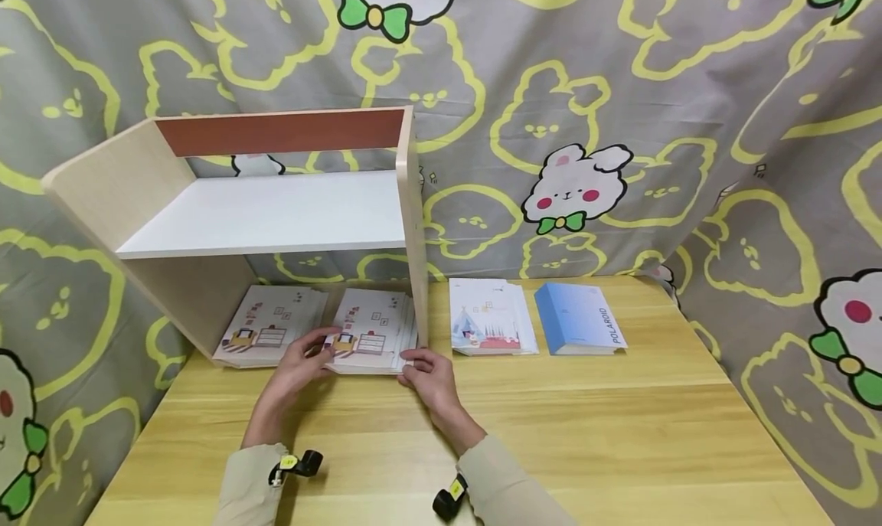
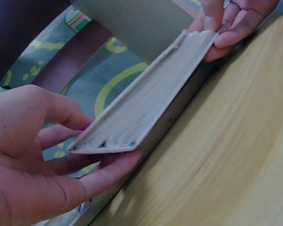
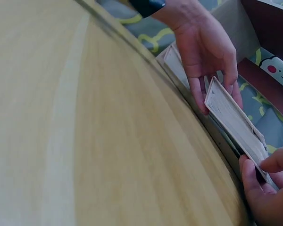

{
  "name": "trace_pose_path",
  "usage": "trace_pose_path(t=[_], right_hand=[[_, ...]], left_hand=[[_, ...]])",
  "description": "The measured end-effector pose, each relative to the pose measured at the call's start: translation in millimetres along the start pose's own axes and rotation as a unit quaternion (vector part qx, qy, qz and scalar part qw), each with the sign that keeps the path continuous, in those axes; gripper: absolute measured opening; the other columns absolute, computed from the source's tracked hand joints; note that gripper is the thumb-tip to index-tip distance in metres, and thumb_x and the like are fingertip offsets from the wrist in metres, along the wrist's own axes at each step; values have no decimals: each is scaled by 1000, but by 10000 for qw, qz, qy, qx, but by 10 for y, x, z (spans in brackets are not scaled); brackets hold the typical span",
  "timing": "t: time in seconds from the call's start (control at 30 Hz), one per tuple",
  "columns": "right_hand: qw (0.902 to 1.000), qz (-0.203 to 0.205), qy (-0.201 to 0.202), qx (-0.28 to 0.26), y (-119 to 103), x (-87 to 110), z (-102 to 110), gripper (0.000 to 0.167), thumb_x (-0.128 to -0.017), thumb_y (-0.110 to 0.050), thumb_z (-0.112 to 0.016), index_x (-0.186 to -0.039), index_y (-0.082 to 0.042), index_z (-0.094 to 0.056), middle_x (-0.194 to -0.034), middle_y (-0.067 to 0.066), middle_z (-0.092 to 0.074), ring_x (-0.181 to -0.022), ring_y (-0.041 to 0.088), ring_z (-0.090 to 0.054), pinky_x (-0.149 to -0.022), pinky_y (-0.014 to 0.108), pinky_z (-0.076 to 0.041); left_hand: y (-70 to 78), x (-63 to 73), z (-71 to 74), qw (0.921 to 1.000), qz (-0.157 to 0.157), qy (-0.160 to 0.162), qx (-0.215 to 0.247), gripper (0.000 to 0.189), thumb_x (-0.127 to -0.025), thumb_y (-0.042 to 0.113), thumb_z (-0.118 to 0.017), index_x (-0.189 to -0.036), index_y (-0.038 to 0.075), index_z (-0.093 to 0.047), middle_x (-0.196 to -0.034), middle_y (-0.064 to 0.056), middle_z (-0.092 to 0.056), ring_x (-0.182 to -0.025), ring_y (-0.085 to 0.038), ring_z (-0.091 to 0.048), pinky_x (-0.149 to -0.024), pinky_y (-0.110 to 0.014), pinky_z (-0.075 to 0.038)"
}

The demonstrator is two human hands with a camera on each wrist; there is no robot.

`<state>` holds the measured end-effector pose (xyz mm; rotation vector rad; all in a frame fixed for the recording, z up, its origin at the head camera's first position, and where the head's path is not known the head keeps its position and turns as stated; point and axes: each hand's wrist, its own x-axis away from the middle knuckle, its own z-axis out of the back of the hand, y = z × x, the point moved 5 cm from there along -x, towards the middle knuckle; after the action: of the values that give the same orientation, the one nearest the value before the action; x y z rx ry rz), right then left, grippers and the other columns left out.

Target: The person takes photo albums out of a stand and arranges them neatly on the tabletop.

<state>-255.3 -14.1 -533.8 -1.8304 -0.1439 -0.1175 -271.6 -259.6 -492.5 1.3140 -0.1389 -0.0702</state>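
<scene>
A thick white book (image 1: 372, 323) with a printed cover of small furniture lies flat in the lower right of the wooden shelf unit (image 1: 406, 204), its front edge near the opening. My left hand (image 1: 300, 367) holds its left side; in the left wrist view, thumb and fingers wrap the corner of the book (image 2: 141, 101). At the front right corner my right hand (image 1: 434, 384) pinches it, thumb and fingers on opposite faces. The right wrist view shows the page edges of the book (image 3: 236, 122) between both hands. Left of it lies a matching white book (image 1: 265, 327).
To the right of the shelf unit, a white book with a tent picture (image 1: 485, 315) and a blue book marked POLAROID (image 1: 579, 319) lie on the wooden table (image 1: 620, 434). A white middle shelf (image 1: 276, 212) spans above the held book. Patterned curtain (image 1: 475, 74) hangs behind.
</scene>
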Motion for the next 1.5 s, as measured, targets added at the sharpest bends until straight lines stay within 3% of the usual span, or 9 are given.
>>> trace_pose_path(t=[0.17,0.33,0.5,0.6,0.73,0.97,1.1,1.33,1.5], right_hand=[[9999,-26,2,105,19,14,-31,26,-84,16,-63,-108,11,-71,-84,12,-68,-71,14,-66,-76,34,-62],[9985,205,60,503,-132,95,-56,30,-79,16,-62,-107,11,-72,-90,22,-71,-71,12,-63,-76,37,-62],[9943,571,-84,894,-124,62,-47,29,-77,12,-66,-102,3,-75,-88,11,-71,-75,11,-60,-64,18,-52],[9909,732,-246,1105,-127,72,-54,28,-78,13,-66,-102,2,-74,-92,11,-71,-74,12,-58,-60,15,-47],[9884,872,-394,1180,-163,79,-76,30,-81,15,-63,-107,3,-72,-94,17,-70,-69,11,-55,-56,15,-44],[9892,822,-775,934,-419,191,-136,40,-80,22,-57,-118,12,-64,-100,34,-66,-67,14,-56,-57,16,-46],[9863,1029,-781,1025,-455,194,-153,41,-80,21,-57,-119,9,-66,-99,30,-67,-72,17,-58,-60,16,-48],[9770,1436,-731,1395,-362,113,-176,42,-82,16,-64,-117,-5,-71,-85,7,-61,-66,12,-50,-56,15,-43],[9762,1468,-829,1362,-394,152,-203,43,-81,16,-65,-117,-6,-71,-87,6,-64,-67,11,-54,-58,16,-46]], left_hand=[[-18,46,26,9998,54,98,148,42,-105,5,-54,-147,-1,-49,-128,-22,-43,-93,-19,-57,-78,-37,-61],[-32,77,48,9993,117,175,319,44,-103,1,-55,-146,0,-49,-115,-16,-44,-87,-14,-55,-72,-28,-58],[-76,95,76,9983,-57,145,558,46,-101,-2,-55,-146,-1,-48,-125,-18,-43,-79,-11,-53,-63,-20,-50],[-108,135,94,9977,-112,170,652,48,-100,-3,-57,-147,-1,-47,-136,-21,-40,-83,-11,-56,-64,-20,-51],[-123,190,118,9976,-89,294,627,52,-97,-4,-59,-147,0,-46,-143,-23,-37,-89,-12,-58,-67,-22,-53],[-144,229,149,9972,-122,347,656,54,-94,-8,-59,-145,0,-48,-143,-21,-38,-79,-10,-56,-63,-21,-51],[-129,241,178,9965,-341,229,734,52,-95,-8,-60,-144,1,-48,-145,-16,-35,-76,-8,-56,-61,-19,-50],[-31,284,273,9926,-869,72,851,47,-96,-6,-63,-141,-3,-48,-144,-9,-39,-90,-6,-61,-67,-18,-54],[27,334,321,9919,-984,-41,805,49,-96,-7,-63,-142,-2,-47,-142,-5,-43,-95,-9,-63,-74,-20,-57]])
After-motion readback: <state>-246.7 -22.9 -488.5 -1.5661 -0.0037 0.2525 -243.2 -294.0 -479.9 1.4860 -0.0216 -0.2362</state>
